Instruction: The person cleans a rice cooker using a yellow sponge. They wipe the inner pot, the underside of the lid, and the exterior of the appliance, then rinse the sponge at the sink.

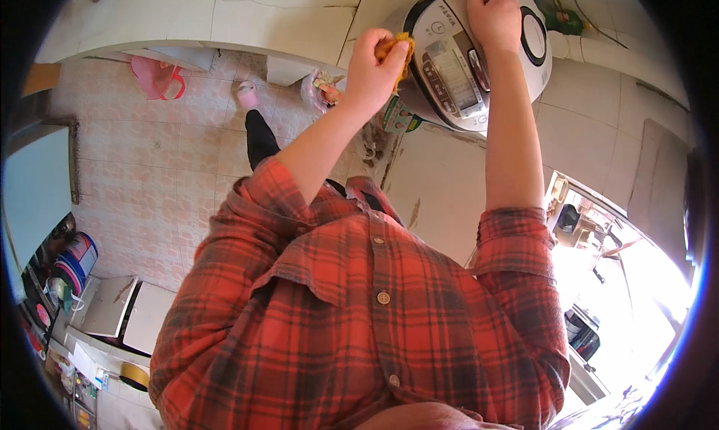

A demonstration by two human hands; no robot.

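My left hand (373,65) pinches a crumpled mustard-yellow cloth (396,56) between thumb and fingers, close to the rim of a rice cooker. The white and silver rice cooker (449,53) sits on the counter, its lid down. A dark-framed control panel (455,73) with a display and buttons faces me, and a round vent cap (533,35) is on the lid's right side. Across the upper lid lies my right hand (494,20). Its fingertips reach the picture's top edge, so its grip is not clear.
Tiled counter (281,14) runs along the back and right. Below its left edge are a pink bag (157,77) and a clear bag with scraps (323,90). A green package (400,118) is by the cooker's base. Open cabinet doors (112,306) stand lower left.
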